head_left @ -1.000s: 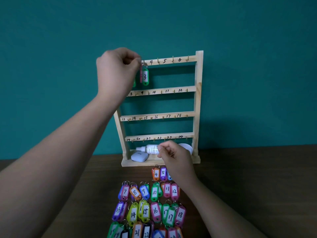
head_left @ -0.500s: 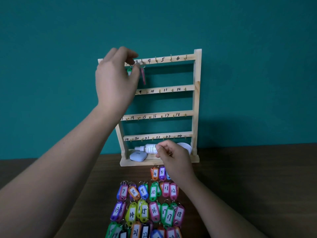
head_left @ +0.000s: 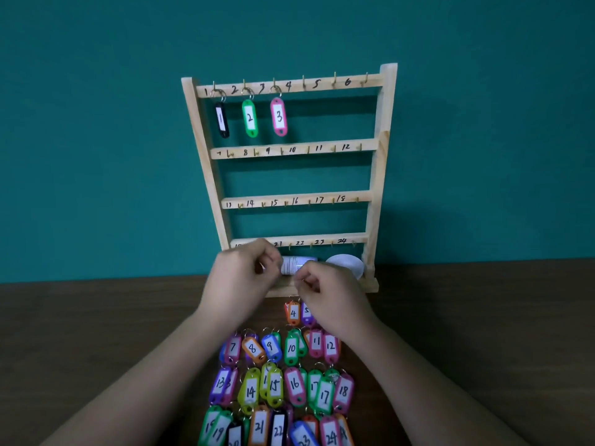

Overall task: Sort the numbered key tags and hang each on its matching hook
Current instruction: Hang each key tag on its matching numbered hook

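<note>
The wooden hook rack (head_left: 380, 175) stands against the teal wall, its rails numbered 1 to 24. On the top rail hang black tag 1 (head_left: 221, 120), green tag 2 (head_left: 250, 118) and pink tag 3 (head_left: 278, 116). Several coloured numbered tags lie in rows on the table, among them orange tag 4 (head_left: 293, 313) and tag 14 (head_left: 250, 391). Both hands are low in front of the rack's base, fingertips almost meeting. My right hand (head_left: 331, 296) pinches a small shiny piece between thumb and forefinger. My left hand (head_left: 241, 278) is blurred with its fingers curled, and what it holds is unclear.
On the rack's base lie a small white bottle (head_left: 297, 263) and a white round dish (head_left: 346, 263), both partly behind my hands. The dark wooden table (head_left: 467, 333) stretches to both sides of the tag rows.
My left hand let go of tag 3 at the top rail and dropped down to meet my right hand. Tag 3 now hangs free. The right hand stayed near the rack's base.
</note>
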The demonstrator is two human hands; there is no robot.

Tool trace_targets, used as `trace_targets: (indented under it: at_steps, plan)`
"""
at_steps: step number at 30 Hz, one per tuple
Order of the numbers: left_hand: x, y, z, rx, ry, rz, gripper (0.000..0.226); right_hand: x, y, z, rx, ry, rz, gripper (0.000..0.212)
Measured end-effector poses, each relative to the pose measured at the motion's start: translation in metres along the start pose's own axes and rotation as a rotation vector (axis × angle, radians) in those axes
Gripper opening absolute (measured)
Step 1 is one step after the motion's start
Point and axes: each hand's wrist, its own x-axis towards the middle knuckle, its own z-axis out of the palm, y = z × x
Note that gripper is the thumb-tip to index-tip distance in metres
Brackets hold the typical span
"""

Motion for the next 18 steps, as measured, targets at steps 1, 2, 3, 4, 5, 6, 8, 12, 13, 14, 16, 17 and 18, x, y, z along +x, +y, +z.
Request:
trace_targets:
  at_steps: [1, 2, 3, 4, 5, 6, 8, 12, 13, 14, 16, 17, 18]
  plan:
    - [-0.004, -0.005, 0.006, 0.006, -0.038, -0.022, 0.015, 0.0, 0.001, 0.0, -0.029, -0.004, -0.002, 0.007]
    - [-0.007, -0.01, 0.012, 0.018, -0.077, -0.042, 0.015, 0.0, 0.002, 0.0, -0.056, -0.008, -0.005, 0.006]
    - [-0.009, -0.014, 0.017, 0.032, -0.121, -0.062, 0.016, 0.0, 0.003, 0.0, -0.079, -0.013, -0.008, 0.005]
    - [-0.01, -0.018, 0.021, 0.039, -0.172, -0.082, 0.017, 0.0, 0.005, 0.001, -0.095, -0.018, -0.009, 0.005]
    - [-0.012, -0.021, 0.024, 0.041, -0.224, -0.101, 0.016, 0.0, 0.006, 0.001, -0.105, -0.026, -0.008, 0.005]
    - [-0.013, -0.024, 0.027, 0.04, -0.27, -0.117, 0.013, 0.0, 0.008, 0.002, -0.114, -0.032, -0.009, 0.004]
    - [-0.017, -0.03, 0.031, 0.04, -0.323, -0.148, 0.006, 0.001, 0.01, 0.004, -0.131, -0.043, -0.013, 0.002]
    - [-0.024, -0.038, 0.033, 0.027, -0.337, -0.218, 0.006, -0.001, 0.009, 0.01, -0.168, -0.079, -0.013, 0.01]
    - [-0.025, -0.039, 0.033, 0.031, -0.335, -0.225, 0.007, -0.001, 0.009, 0.011, -0.181, -0.082, -0.006, 0.012]
    - [-0.025, -0.039, 0.033, 0.033, -0.335, -0.23, 0.009, -0.001, 0.008, 0.012, -0.194, -0.084, 0.001, 0.014]
    - [-0.025, -0.04, 0.033, 0.015, -0.346, -0.246, 0.009, 0.0, 0.006, 0.013, -0.227, -0.078, 0.014, 0.017]
    - [-0.025, -0.04, 0.034, 0.001, -0.354, -0.255, 0.009, 0.0, 0.006, 0.014, -0.256, -0.074, 0.016, 0.019]
    - [-0.025, -0.04, 0.034, -0.01, -0.36, -0.261, 0.008, 0.001, 0.005, 0.015, -0.295, -0.073, 0.017, 0.021]
